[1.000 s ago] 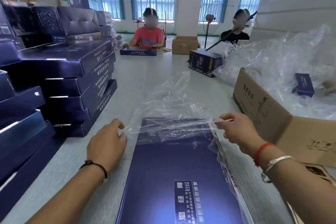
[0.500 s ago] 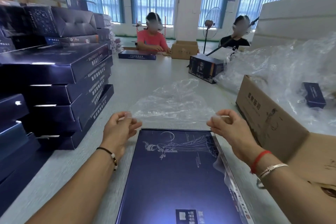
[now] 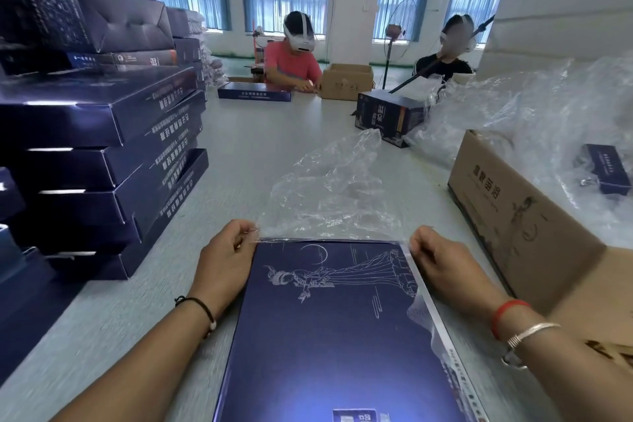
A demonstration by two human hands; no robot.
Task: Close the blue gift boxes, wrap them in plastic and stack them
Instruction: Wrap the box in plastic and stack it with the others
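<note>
A: Nearest entry. We see the blue gift box (image 3: pixel 329 329) lying flat on the grey table (image 3: pixel 260 154), lid closed, its white line drawing of a figure and crescent facing up. It sits between our two forearms.

B: Hands? We note the left hand (image 3: pixel 224 262) at the box's far left corner, fingers curled, pinching the edge of the clear plastic wrap (image 3: pixel 332 195). The right hand (image 3: pixel 442 260) is at the far right corner, fingers likewise curled on the plastic edge.

A: Agreed. The plastic runs as a taut strip along the box's far edge between the two hands, then billows crumpled across the table beyond. A strip of it also lies along the box's right side.

B: Wrists: black cord on the left, red cord and a silver bangle on the right.

A: Mid distance. On the left, a stack of blue boxes (image 3: pixel 113 154), sides lettered. On the right, a cardboard carton (image 3: pixel 513 216) touching the table, with a heap of loose plastic (image 3: pixel 548 120) behind it and a small blue box (image 3: pixel 608 173) lying in that heap.

B: Farther on, a dark upright box (image 3: pixel 388 116), a brown carton (image 3: pixel 346 81), and two seated people (image 3: pixel 294 62) at the table's far end. One has a flat blue box before them. Curtained windows behind.
</note>
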